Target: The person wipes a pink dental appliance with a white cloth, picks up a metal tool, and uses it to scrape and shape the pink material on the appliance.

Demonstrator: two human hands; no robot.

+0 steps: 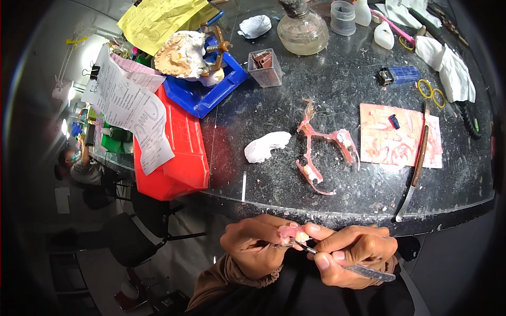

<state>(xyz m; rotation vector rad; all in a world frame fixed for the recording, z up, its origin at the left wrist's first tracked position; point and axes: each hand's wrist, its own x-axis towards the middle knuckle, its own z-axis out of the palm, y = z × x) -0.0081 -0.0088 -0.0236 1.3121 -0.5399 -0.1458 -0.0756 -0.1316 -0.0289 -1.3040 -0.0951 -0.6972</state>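
Just off the bench's front edge, my left hand (pixel 253 245) pinches a small pink denture piece (pixel 289 231) with whitish teeth and a bit of metal at its lower side. My right hand (pixel 356 255) grips a slim metal carving tool (pixel 370 273) like a pen. Its dark tip meets the denture piece beside a pale tooth, and its flat end sticks out past the palm. My right fingertips also lie close against the piece. The fingers hide part of the denture. On the bench beyond lie a branching pink wax-like piece (pixel 310 142) and a white plaster-like piece (pixel 268 146).
A wooden-handled knife (pixel 420 152) crosses a pink wax sheet (pixel 387 145), its blade over the bench edge. Behind are a blue lighter (pixel 403 75), glass burner (pixel 303 34) and clear box (pixel 266 78). Left stand a red box (pixel 176 176), blue tray (pixel 226 89) and dental cast (pixel 182 55). Another person (pixel 81 168) sits far left.
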